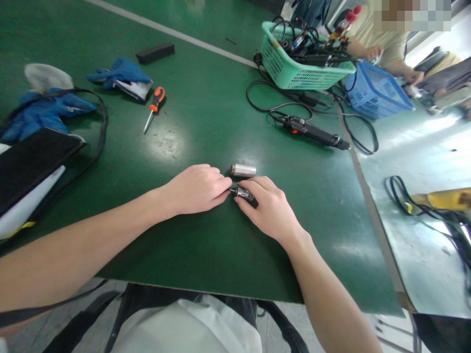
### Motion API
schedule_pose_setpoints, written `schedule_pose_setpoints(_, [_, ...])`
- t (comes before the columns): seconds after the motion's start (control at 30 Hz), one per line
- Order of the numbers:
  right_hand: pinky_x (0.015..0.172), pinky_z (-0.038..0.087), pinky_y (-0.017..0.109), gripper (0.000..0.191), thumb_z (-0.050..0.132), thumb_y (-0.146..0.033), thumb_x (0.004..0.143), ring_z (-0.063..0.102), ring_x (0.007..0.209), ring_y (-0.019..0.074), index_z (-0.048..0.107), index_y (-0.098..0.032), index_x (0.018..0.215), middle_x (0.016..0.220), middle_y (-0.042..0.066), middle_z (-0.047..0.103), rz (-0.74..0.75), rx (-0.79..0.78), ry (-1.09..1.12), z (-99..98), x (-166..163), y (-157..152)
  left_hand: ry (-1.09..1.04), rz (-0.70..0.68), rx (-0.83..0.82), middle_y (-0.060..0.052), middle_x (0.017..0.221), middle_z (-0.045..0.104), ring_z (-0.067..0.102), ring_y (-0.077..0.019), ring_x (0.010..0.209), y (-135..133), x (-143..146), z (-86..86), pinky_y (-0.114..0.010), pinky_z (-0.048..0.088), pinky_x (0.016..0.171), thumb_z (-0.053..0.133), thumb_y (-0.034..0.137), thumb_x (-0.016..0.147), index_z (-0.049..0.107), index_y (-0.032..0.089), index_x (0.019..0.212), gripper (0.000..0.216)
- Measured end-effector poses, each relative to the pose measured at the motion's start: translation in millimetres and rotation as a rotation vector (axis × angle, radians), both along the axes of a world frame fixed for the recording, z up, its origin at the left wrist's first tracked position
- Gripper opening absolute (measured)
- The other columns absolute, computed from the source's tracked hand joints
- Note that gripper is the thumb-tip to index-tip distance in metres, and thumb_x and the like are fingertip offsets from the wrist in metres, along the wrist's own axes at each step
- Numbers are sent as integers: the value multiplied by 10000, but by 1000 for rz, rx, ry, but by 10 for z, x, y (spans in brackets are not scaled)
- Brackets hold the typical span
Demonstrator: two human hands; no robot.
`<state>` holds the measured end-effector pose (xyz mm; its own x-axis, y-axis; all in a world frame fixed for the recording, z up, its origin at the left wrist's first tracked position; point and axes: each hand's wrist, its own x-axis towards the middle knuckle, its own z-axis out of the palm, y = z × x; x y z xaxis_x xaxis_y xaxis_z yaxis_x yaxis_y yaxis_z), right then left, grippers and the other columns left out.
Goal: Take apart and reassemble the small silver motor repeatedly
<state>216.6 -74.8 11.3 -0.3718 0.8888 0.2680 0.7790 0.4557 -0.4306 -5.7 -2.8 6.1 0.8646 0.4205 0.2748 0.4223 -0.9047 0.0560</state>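
Note:
My right hand [270, 206] grips a small dark metal cylindrical part [243, 192] between thumb and fingers, just above the green table. Its narrow end points left, toward my left hand [204, 189]. The fingers of my left hand are closed in a pinch right at that end; whatever they hold is hidden. Just beyond both hands a silver metal cylinder [243, 170] lies on its side, with a darker end facing left.
An orange-and-black screwdriver [155, 109], blue gloves [125, 78] and a black block [155, 53] lie at the far left. A corded electric screwdriver [316, 132] lies right, before a green basket [305, 76] and a blue basket [379, 93]. A co-worker [386, 44] sits beyond.

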Motion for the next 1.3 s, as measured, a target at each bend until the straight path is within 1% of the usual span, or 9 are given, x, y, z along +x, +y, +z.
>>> schedule_pose_setpoints(0.2, [951, 560, 480, 205, 625, -249, 980, 660, 1052, 296, 686, -217, 1174, 1100, 105, 724, 3, 0, 7, 0, 1, -2, 13, -8, 0, -54, 742, 670, 630, -193, 699, -1, -2, -8, -322, 443, 674, 492, 298, 1032, 681, 161, 856, 292])
schedule_pose_setpoints(0.47, [962, 556, 472, 194, 639, -244, 979, 656, 1051, 294, 682, -194, 1162, 1096, 108, 721, 5, 1, -2, 11, -3, 2, 29, -23, 27, -43, 756, 676, 635, -200, 701, -3, 2, -5, -341, 448, 678, 502, 297, 1033, 664, 167, 861, 269])
schedule_pose_setpoints(0.63, [970, 550, 472, 201, 634, -238, 982, 652, 1059, 294, 675, -205, 1176, 1109, 102, 717, 5, -13, -3, 6, 2, 1, 27, -39, 45, -40, 756, 682, 633, -200, 694, -11, 4, 4, -350, 447, 667, 495, 285, 1034, 668, 163, 863, 273])
schedule_pose_setpoints(0.93, [965, 549, 459, 214, 637, -242, 980, 652, 1058, 293, 685, -173, 1177, 1101, 111, 717, 2, -15, -11, 7, 1, -5, 16, -31, 47, -44, 756, 681, 630, -189, 689, 0, -2, -16, -329, 438, 666, 508, 286, 1035, 661, 160, 859, 264])
schedule_pose_setpoints(1.3, [965, 553, 476, 217, 616, -261, 997, 648, 1067, 294, 673, -204, 1199, 1129, 106, 714, 10, -12, -13, -13, 12, -6, 15, -27, 58, -40, 760, 692, 628, -191, 682, -9, 5, 4, -338, 427, 668, 503, 278, 1045, 656, 161, 868, 262])
